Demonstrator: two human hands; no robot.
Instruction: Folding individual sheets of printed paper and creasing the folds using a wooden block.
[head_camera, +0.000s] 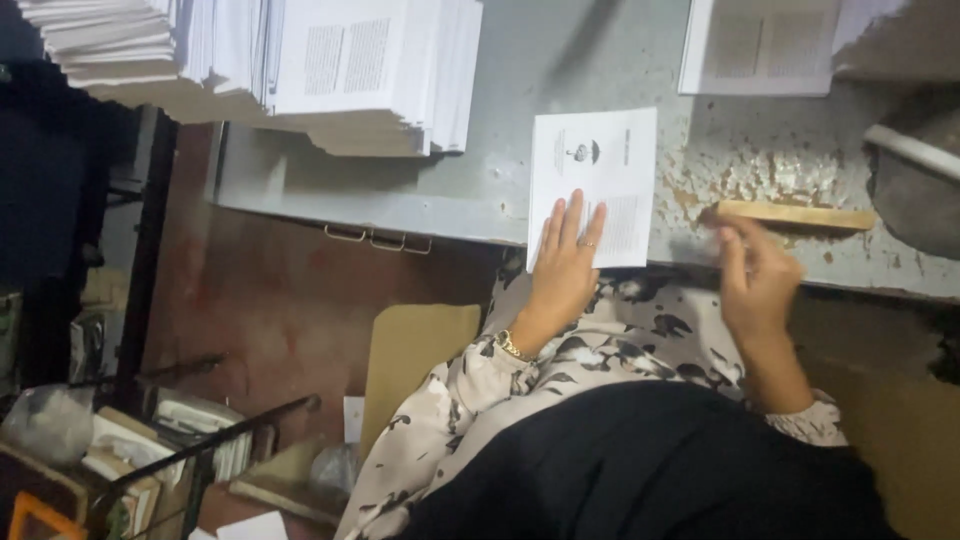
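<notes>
The left hand (563, 262) lies flat — fingers (573, 215) spread — on the printed sheet (593, 180); beside that sheet, the right hand (755, 275) has its fingers curled around a wooden stick (795, 214) on the table (560, 70).

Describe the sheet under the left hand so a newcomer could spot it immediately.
On the grey table, between the big paper stacks and the wooden stick, lies one printed sheet. The left hand rests flat on it. Unlike its neighbours, it lies alone, unstacked.
</notes>
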